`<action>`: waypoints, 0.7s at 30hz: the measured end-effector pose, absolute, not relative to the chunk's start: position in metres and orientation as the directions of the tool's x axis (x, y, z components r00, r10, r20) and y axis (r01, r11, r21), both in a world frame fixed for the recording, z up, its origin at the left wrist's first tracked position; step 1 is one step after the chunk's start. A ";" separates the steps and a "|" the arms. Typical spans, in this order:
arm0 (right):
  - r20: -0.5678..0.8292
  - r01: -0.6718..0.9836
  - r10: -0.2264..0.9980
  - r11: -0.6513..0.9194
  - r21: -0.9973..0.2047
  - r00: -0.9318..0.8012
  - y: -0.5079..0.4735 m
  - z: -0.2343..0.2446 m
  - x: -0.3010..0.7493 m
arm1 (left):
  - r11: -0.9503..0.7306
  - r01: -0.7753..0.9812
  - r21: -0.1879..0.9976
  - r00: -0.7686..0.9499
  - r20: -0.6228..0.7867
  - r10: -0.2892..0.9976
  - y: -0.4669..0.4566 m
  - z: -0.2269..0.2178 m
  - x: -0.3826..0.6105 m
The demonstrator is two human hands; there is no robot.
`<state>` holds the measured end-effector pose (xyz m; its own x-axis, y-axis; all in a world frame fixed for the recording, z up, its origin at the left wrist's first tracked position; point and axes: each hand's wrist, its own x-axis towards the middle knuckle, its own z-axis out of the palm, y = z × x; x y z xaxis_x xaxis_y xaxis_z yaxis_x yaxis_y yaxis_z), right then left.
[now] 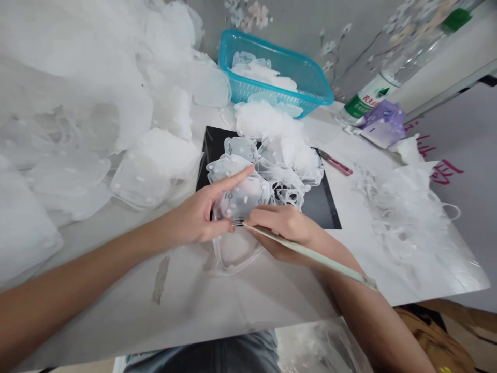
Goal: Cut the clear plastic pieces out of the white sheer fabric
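Note:
My left hand is closed on the edge of a translucent, rounded plastic piece with small raised bumps, its index finger stretched across the top. In my right hand is a slim, pale green tool; its tip meets the near edge of that piece, and its kind I cannot make out. A loop of clear trimming hangs below the piece. Beneath my hands lies a black mat, bearing more translucent pieces and a tangle of thin clear scraps.
A blue basket at the back contains similar pieces. Large heaps of white translucent sheets cover the left side. To the right are a pink-handled cutter, a scrap pile, a purple packet and a green-capped bottle.

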<state>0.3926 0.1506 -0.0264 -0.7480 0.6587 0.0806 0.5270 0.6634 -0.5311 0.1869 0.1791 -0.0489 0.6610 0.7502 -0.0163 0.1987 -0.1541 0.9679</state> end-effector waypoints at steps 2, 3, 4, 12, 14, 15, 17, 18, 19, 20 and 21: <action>0.076 0.535 0.663 0.660 -0.527 -0.745 0.150 -0.025 0.393 | -0.151 0.219 0.964 0.655 -0.031 0.755 0.179 -0.049 0.187; 0.071 0.535 0.662 0.660 -0.527 -0.746 0.150 -0.025 0.393 | -0.149 0.225 0.963 0.652 -0.035 0.757 0.179 -0.049 0.187; 0.069 0.533 0.659 0.661 -0.527 -0.749 0.150 -0.024 0.393 | -0.147 0.229 0.962 0.652 -0.039 0.758 0.179 -0.049 0.186; 0.118 0.464 0.673 0.616 -0.636 -0.731 0.150 -0.016 0.398 | -0.132 0.235 0.963 0.652 -0.056 0.756 0.180 -0.046 0.187; 0.111 0.459 0.674 0.605 -0.651 -0.730 0.150 -0.014 0.399 | -0.138 0.242 0.960 0.644 -0.053 0.763 0.179 -0.046 0.188; 0.107 0.461 0.677 0.600 -0.654 -0.729 0.151 -0.013 0.400 | -0.141 0.244 0.960 0.641 -0.050 0.766 0.179 -0.046 0.188; 0.097 0.468 0.682 0.591 -0.657 -0.725 0.151 -0.011 0.400 | -0.142 0.245 0.959 0.642 -0.050 0.765 0.178 -0.046 0.188; 0.092 0.472 0.684 0.587 -0.658 -0.723 0.151 -0.011 0.400 | -0.143 0.247 0.958 0.643 -0.052 0.764 0.178 -0.046 0.188; 0.087 0.473 0.684 0.586 -0.658 -0.725 0.151 -0.010 0.400 | -0.144 0.248 0.958 0.643 -0.052 0.764 0.178 -0.046 0.188; 0.084 0.473 0.681 0.586 -0.658 -0.727 0.151 -0.010 0.400 | -0.145 0.250 0.957 0.641 -0.052 0.766 0.178 -0.047 0.188; 0.082 0.472 0.677 0.589 -0.656 -0.731 0.151 -0.010 0.400 | -0.146 0.254 0.956 0.640 -0.053 0.766 0.178 -0.047 0.188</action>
